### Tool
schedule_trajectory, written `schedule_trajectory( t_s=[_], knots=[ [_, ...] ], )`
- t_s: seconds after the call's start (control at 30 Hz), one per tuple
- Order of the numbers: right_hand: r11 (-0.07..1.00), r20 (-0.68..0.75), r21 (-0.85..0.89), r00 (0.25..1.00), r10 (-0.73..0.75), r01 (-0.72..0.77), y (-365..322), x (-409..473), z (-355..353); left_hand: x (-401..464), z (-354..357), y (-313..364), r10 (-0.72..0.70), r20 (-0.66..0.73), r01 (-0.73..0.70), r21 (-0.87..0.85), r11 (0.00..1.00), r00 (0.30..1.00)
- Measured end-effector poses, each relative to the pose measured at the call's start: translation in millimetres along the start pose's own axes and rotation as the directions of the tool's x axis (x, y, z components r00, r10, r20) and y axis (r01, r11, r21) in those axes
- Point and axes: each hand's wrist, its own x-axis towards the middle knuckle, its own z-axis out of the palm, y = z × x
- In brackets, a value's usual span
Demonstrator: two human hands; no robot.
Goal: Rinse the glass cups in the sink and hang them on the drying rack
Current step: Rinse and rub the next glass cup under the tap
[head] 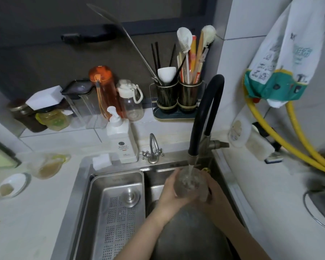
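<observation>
Both hands gripping glass cup under faucet, perforated tray alongside

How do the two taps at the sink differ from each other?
The big tap has a tall black arched hose; the small tap is a low, bare metal arch. Water is pouring from the big tap into the glass cup held by the left hand and right hand; the small tap shows no water. The small tap has two cross handles; the big tap has one side lever. Both stand on the sink's back edge.
</observation>
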Motion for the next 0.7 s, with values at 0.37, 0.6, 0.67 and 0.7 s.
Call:
schedule_trajectory(
  t_s=[0.37,0.6,0.67,0.7],
  knots=[
    [0.992,0.015,0.124,0.999,-0.029,0.027,-3.7,-0.3,5.0,-4.1,-14.7,-4.8,-0.027,0.031,0.031,-0.116,0.993,0.999],
    [0.997,0.058,-0.035,0.997,-0.059,0.061,-14.1,18.8,-7.6,15.6,-24.8,-2.8,-0.106,0.017,0.107,-0.144,0.984,0.994],
    [0.938,-0.048,-0.347,0.999,-0.02,0.002,-0.4,24.9,-13.5,21.7,-14.9,1.1,-0.171,0.014,0.171,-0.163,0.972,0.985],
    [0.919,-0.077,-0.393,0.997,-0.009,-0.022,1.5,26.7,-14.8,23.2,-10.6,2.5,-0.2,0.002,0.197,-0.171,0.965,0.98]
  ],
)
